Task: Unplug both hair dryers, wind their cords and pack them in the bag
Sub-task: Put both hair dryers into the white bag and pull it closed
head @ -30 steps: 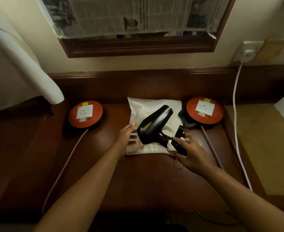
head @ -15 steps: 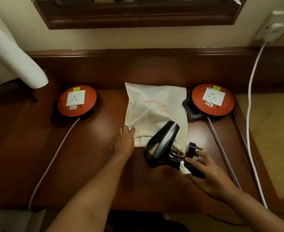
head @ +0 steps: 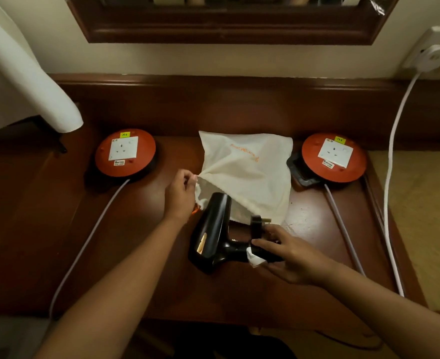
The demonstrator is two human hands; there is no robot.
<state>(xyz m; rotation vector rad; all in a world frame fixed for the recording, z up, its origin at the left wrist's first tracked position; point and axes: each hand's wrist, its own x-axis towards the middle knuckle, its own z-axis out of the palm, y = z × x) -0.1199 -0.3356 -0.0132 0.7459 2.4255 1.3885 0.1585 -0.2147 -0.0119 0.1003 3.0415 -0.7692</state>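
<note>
While pinching bag (head: pixel 250 172) edge w/ left hand (head: pixel 180 193), holds mouth open. Gripping hair dryer (head: pixel 212 233) handle w/ right hand (head: pixel 286 252), nozzle at opening.

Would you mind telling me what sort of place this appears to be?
Probably a hotel room or bedroom vanity: a dark wooden desk under a framed mirror, a wall socket, and a black hair dryer going into a cloth bag.

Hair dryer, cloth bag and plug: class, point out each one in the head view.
hair dryer (head: pixel 211 229): head view, on its black barrel.
cloth bag (head: pixel 250 172): head view, on the middle of its white cloth.
plug (head: pixel 256 226): head view, on its black body.
</note>
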